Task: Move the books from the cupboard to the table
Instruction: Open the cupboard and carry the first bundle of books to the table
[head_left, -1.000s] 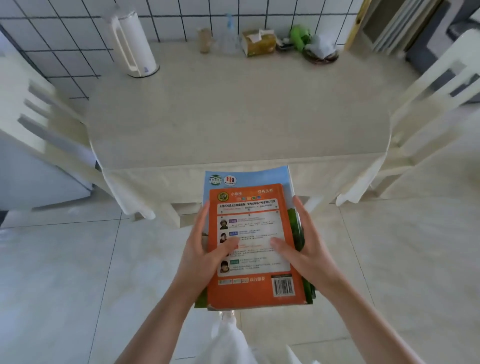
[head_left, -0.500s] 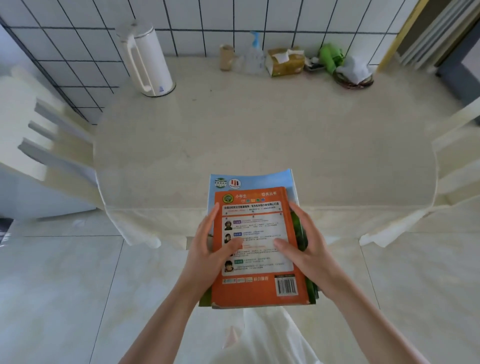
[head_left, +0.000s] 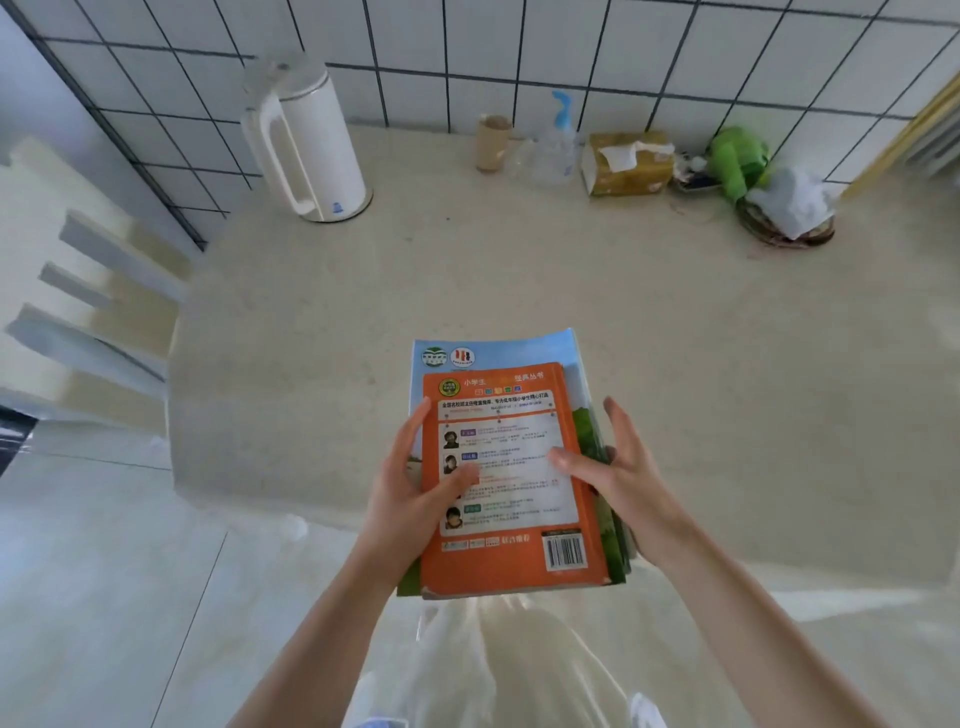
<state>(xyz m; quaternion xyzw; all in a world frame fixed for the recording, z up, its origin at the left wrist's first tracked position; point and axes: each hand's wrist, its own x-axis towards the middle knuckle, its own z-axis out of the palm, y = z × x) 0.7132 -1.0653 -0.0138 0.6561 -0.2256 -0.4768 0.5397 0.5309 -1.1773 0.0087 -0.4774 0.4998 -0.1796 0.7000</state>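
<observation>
A stack of books (head_left: 511, 415) hangs over the near part of the beige table (head_left: 675, 338). An orange-covered book lies on top, back cover up, with a larger blue-and-green book beneath it. My left hand (head_left: 410, 488) grips the stack's left edge, thumb pressed on the orange cover. My right hand (head_left: 621, 478) holds the right edge from below, thumb on the cover and fingers spread. Whether the stack touches the tabletop cannot be told.
Along the tiled wall at the table's back stand a white kettle (head_left: 306, 140), a paper cup (head_left: 493, 143), a spray bottle (head_left: 558, 140), a tissue box (head_left: 628, 161), a green toy (head_left: 737, 158) and a basket with tissue (head_left: 789, 213). A white chair (head_left: 88, 291) stands at left.
I have come closer to the table. The stack, earlier over the floor in front of the table's edge, is now above the tabletop. My right fingers have spread.
</observation>
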